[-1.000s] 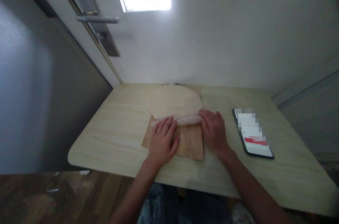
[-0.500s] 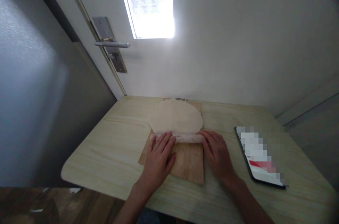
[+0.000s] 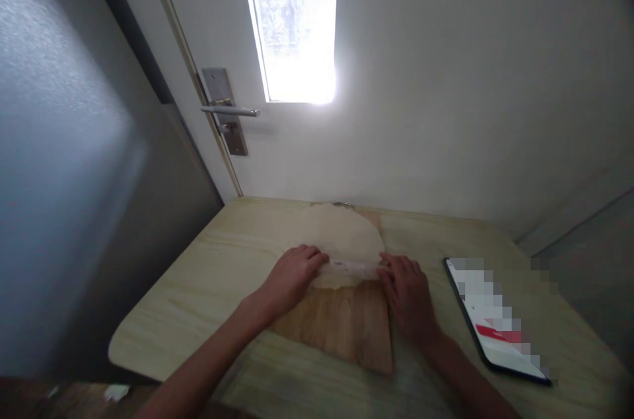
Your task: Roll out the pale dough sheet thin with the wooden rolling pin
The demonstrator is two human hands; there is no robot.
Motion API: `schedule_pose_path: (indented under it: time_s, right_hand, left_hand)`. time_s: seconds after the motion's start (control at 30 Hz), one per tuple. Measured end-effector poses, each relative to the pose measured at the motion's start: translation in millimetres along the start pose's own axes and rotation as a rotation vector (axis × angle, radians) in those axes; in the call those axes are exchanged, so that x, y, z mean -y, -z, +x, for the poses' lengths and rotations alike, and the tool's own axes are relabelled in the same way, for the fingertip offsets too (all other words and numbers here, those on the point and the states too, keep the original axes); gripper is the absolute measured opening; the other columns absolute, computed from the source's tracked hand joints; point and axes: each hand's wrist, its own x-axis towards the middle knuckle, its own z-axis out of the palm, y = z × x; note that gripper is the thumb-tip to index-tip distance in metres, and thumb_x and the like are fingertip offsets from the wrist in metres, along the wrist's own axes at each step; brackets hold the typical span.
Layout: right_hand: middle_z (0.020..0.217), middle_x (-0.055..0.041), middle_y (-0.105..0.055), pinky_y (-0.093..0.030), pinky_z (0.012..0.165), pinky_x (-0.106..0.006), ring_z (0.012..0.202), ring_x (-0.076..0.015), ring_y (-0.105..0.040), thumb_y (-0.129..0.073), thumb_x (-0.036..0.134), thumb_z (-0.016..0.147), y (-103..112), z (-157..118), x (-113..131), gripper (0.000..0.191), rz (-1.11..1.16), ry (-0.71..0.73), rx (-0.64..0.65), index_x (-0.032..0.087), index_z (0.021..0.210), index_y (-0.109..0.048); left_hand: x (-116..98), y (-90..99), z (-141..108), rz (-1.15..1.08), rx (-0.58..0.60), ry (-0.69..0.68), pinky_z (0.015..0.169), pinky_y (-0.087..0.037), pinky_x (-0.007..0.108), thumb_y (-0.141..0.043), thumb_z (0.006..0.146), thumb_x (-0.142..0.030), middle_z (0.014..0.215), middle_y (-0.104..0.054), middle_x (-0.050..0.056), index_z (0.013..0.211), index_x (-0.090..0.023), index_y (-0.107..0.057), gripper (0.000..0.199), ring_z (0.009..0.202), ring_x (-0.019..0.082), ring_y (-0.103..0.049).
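Observation:
A broad, thin sheet of pale dough [image 3: 341, 230] lies over the far part of a wooden board [image 3: 341, 326]. Across its near portion runs a whitish rolling pin [image 3: 352, 269], with a strip of dough showing on the near side of it. My left hand [image 3: 297, 273] is closed over the pin's left end, hiding that end. Around the right end curl the fingers of my right hand [image 3: 406, 283], thumb on the near side.
To the right on the light wood-grain table [image 3: 198, 300] lies a phone [image 3: 495, 326], its screen partly pixelated. A white door with a metal handle [image 3: 230, 112] and a bright window pane [image 3: 297, 29] stands behind the table. A grey panel [image 3: 74, 174] rises at left.
My left hand has gone from fingers laid over the pin to curled around its end, its forearm swung left. A dough strip now shows nearer me than the pin. The camera view has tilted up.

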Motion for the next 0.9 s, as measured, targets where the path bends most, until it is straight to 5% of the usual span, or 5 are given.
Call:
schedule_pose_path:
  time_s: [0.17,0.33,0.5,0.7,0.9]
  right_hand:
    - [0.088,-0.0082,-0.057,-0.035,0.071,-0.031,0.084,-0.0199,-0.047,-0.035,0.028,0.084,0.9,57.7,5.7,0.028,-0.065,-0.060,-0.028,0.014,0.095,-0.057]
    - [0.090,-0.0085,-0.058,-0.033,0.073,-0.031,0.086,-0.0198,-0.048,-0.034,0.021,0.083,-21.3,67.5,14.7,0.031,-0.191,-0.133,0.082,0.014,0.102,-0.058]
    - [0.092,-0.0092,-0.059,-0.033,0.077,-0.034,0.087,-0.0199,-0.051,-0.030,0.021,0.084,-31.5,61.2,15.3,0.040,-0.230,-0.143,0.138,0.018,0.119,-0.049]
    - [0.107,-0.0131,-0.058,-0.013,0.095,-0.054,0.105,-0.0250,-0.046,-0.030,0.020,0.083,-30.1,71.3,24.4,0.042,-0.238,-0.210,0.133,0.013,0.121,-0.046]
    - [0.112,-0.0149,-0.057,-0.013,0.098,-0.045,0.113,-0.0240,-0.041,-0.029,0.021,0.084,-41.2,79.8,44.9,0.043,-0.250,-0.215,0.203,0.010,0.123,-0.045]
  left_hand:
    - [23.5,24.4,30.7,-0.025,-0.100,0.037,0.072,-0.040,0.027,-0.049,0.070,-0.007,0.088,-0.058,0.004,0.088,-0.018,-0.056,0.022,0.083,0.017,-0.052]
    - [42.1,-6.1,45.0,-0.350,-0.109,0.188,0.066,-0.042,0.023,-0.053,0.064,-0.007,0.074,-0.057,0.001,0.063,-0.015,-0.052,0.008,0.072,0.013,-0.053]
    - [41.4,-20.5,60.4,-0.620,-0.227,0.466,0.069,-0.045,0.026,-0.049,0.076,-0.028,0.086,-0.060,0.005,0.086,-0.013,-0.054,0.019,0.077,0.014,-0.056]
    - [9.7,-30.8,80.6,-0.117,-0.275,0.614,0.080,-0.040,0.032,-0.042,0.079,-0.024,0.100,-0.057,0.012,0.096,-0.010,-0.054,0.025,0.093,0.020,-0.053]
    - [-13.6,-46.9,79.7,0.198,-0.283,0.573,0.079,-0.038,0.038,-0.032,0.083,-0.024,0.096,-0.058,0.011,0.093,-0.012,-0.054,0.027,0.094,0.024,-0.051]
